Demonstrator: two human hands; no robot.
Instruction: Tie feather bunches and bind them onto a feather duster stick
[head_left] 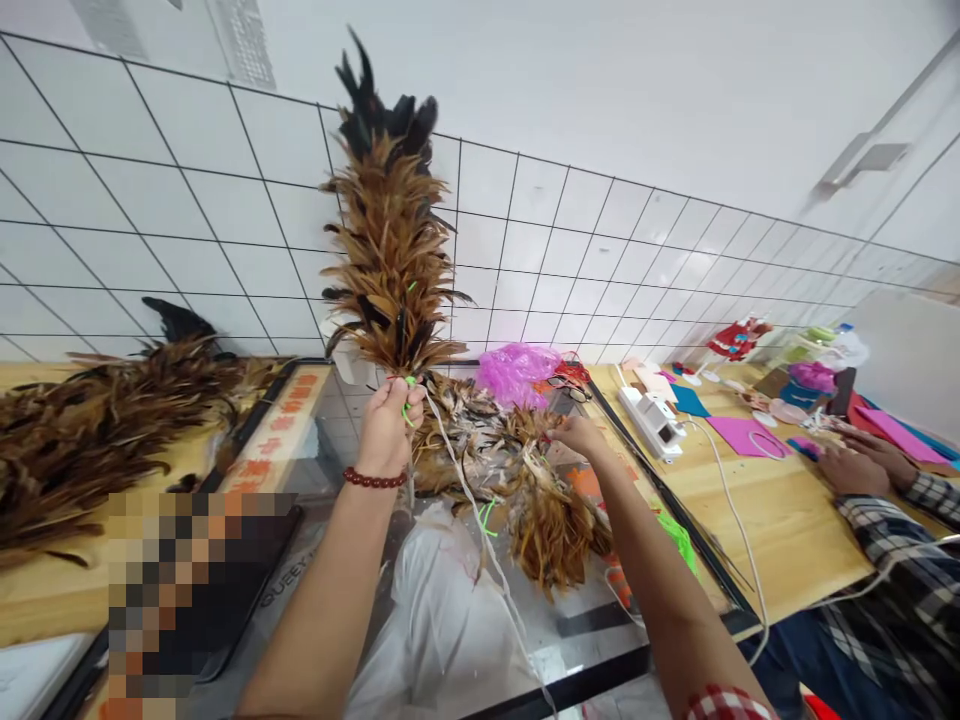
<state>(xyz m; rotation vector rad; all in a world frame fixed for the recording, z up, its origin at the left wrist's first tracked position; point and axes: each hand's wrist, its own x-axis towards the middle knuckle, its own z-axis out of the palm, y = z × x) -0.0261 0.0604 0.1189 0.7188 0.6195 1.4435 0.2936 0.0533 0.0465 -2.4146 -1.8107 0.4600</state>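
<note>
My left hand [388, 428] is closed round the base of a tall feather duster [390, 230], holding it upright; its brown and black feathers rise in front of the tiled wall. A bead bracelet sits on that wrist. A white string [469, 505] and a green tie hang from the grip. My right hand [576, 435] reaches into a heap of loose brown feathers [517, 480] on the table, with its fingers pinched in the pile. What it grips is hidden among the feathers.
A pile of finished feather dusters [97, 430] lies at the left. A white plastic bag [442, 620] lies in front of me. A pink bag [516, 370], a white power strip [651, 415] and coloured felt sheets [742, 435] sit beyond. Another person's hands [862, 460] work at the right.
</note>
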